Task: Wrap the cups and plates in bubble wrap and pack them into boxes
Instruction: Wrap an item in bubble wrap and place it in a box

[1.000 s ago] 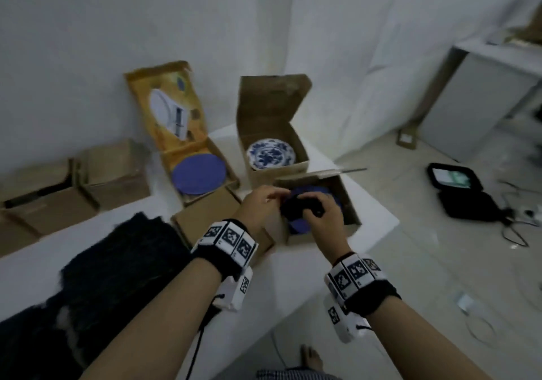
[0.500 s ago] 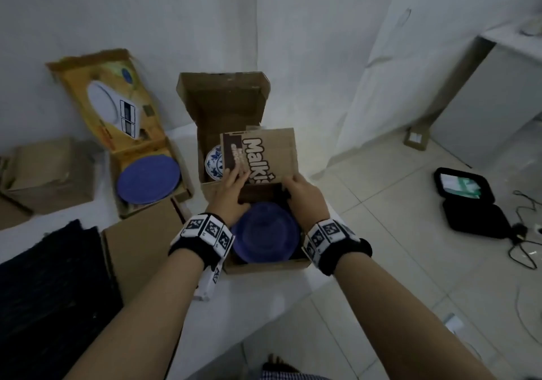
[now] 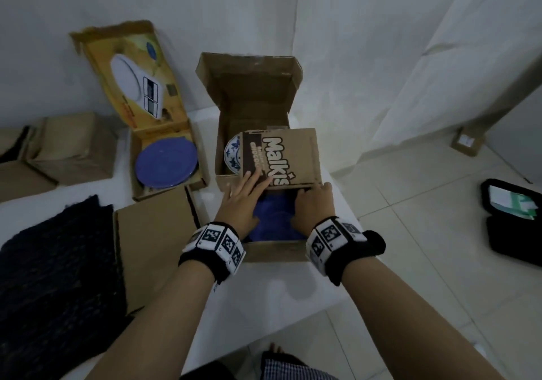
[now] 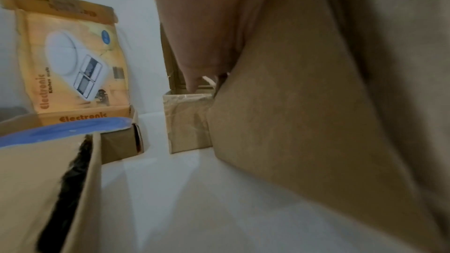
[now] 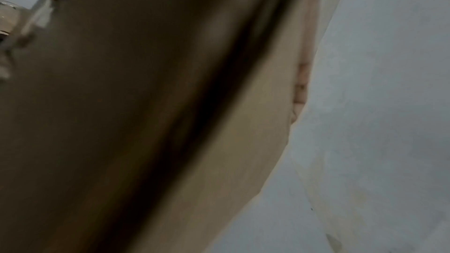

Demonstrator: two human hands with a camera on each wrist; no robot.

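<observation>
Resting flat — left hand point(image 3: 244, 200) on lid point(image 3: 289, 156) | right hand point(image 3: 315, 206) gripping box point(image 3: 275, 250) — three plates visible

Left hand point(image 3: 242, 200) flat, right hand point(image 3: 315, 206) curled.

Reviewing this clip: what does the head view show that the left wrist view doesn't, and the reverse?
Only the head view shows both hands at the near box: left hand lying on its printed flap, right hand at the flap's edge, a blue item inside, and a blue-patterned plate in the box behind. Only the left wrist view makes the yellow box's "Electronic Kitchen scale" lettering readable. Both show that yellow box, its blue plate and the white tabletop.
</observation>
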